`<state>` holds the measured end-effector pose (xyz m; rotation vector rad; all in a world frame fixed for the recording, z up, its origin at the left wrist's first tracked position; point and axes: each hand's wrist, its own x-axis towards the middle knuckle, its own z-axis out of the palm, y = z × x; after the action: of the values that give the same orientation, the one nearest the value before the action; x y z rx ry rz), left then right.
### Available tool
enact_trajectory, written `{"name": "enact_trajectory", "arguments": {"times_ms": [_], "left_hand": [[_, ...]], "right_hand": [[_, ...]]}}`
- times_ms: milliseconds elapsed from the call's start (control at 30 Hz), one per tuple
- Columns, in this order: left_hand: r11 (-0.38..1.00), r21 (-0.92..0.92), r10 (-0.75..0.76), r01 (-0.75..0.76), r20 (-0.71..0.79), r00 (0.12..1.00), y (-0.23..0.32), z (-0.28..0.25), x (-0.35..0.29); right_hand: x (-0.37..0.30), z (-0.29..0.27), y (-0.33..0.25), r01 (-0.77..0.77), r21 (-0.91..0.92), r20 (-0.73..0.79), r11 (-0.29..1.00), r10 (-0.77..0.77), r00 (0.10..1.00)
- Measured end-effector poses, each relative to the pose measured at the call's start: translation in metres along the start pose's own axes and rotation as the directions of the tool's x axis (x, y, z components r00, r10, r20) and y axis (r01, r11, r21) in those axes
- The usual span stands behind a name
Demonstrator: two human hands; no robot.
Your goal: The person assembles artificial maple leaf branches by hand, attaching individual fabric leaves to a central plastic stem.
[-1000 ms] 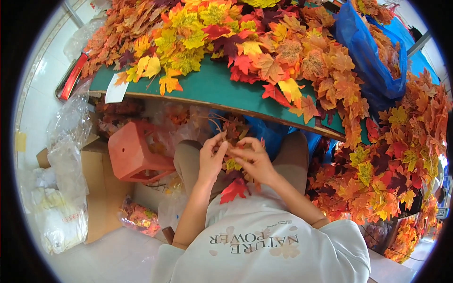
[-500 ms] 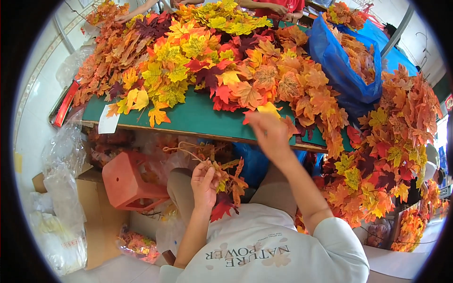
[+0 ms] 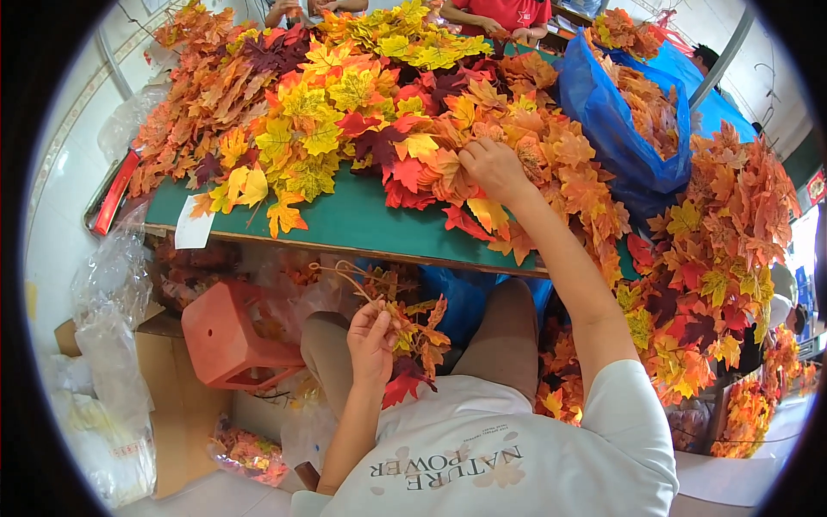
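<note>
My left hand (image 3: 370, 346) is closed on an artificial maple leaf garland (image 3: 420, 334) above my lap. Its pale, bare vine end (image 3: 340, 270) loops out toward the table, and a dark red leaf hangs below. My right hand (image 3: 493, 168) reaches onto the heap of leaves, with bent fingers closed on an orange artificial maple leaf (image 3: 451, 175); the fingertips are partly hidden among the leaves. Just below that hand, a yellow-orange leaf (image 3: 488, 214) and a red leaf (image 3: 466, 223) lie at the heap's near side.
Yellow, red and orange leaves cover much of the green table (image 3: 362, 211). A blue plastic bag (image 3: 594, 112) of leaves stands at the right. A red stool (image 3: 226, 332), a cardboard box (image 3: 185, 388) and clear plastic lie lower left. People stand across the table, one in a red shirt (image 3: 504, 13).
My right hand has moved farther onto the heap, from the table's near edge to the orange leaves. My left hand keeps its hold on the garland. Hands across the table have shifted.
</note>
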<state>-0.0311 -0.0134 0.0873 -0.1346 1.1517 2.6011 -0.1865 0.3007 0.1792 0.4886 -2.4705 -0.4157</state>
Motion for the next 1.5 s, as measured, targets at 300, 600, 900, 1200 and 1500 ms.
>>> {"name": "enact_trajectory", "arguments": {"times_ms": [300,600,900,1200,1500], "left_hand": [[0.999,0.017,-0.037,0.037,-0.011,0.999,0.001,0.007,-0.001],[0.995,0.096,0.022,-0.017,-0.057,0.998,0.009,0.021,-0.012],[0.988,0.040,0.150,-0.148,-0.040,0.988,0.016,0.036,-0.016],[0.988,0.061,0.141,-0.139,-0.028,0.990,0.015,0.035,-0.021],[0.986,0.060,0.157,-0.154,-0.053,0.986,0.012,0.036,-0.017]], "right_hand": [[0.025,-0.012,0.027,-0.450,0.806,-0.052,0.385,0.804,0.593],[-0.005,-0.042,-0.038,0.131,0.805,0.274,-0.579,0.558,0.783],[-0.074,-0.082,-0.214,-0.198,0.413,0.782,-0.889,0.234,0.578],[-0.078,-0.092,-0.224,-0.185,0.225,0.860,-0.957,0.106,0.500],[-0.083,-0.084,-0.228,-0.183,0.223,0.863,-0.958,0.107,0.493]]}}
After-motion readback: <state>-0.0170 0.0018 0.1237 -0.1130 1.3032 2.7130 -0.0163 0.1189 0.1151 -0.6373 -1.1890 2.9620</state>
